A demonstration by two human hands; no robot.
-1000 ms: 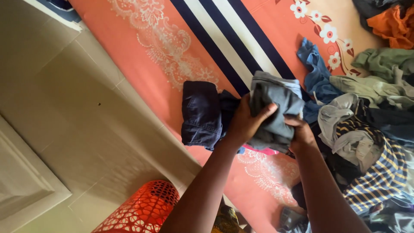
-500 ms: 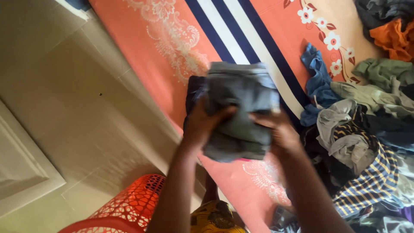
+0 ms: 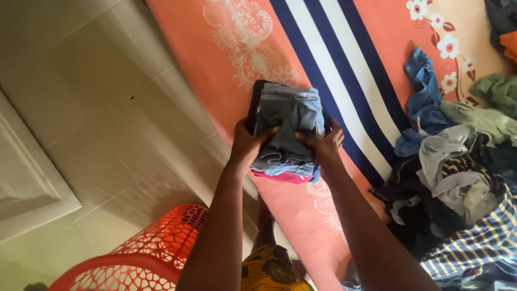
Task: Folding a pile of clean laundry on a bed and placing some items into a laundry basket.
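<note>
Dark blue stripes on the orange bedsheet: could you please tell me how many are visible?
3. They run side by side diagonally: one nearest the folded stack, one in the middle, one nearest the loose clothes pile, which may hide more.

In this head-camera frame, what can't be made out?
- Dark folded garment under the folded grey denim garment: mostly covered, kind unclear.
- Pink cloth at the stack's bottom: only an edge shows.
- Red plastic lattice basket: cut by the bottom edge.
- Left hand and right hand: fingertips buried in cloth.
</note>
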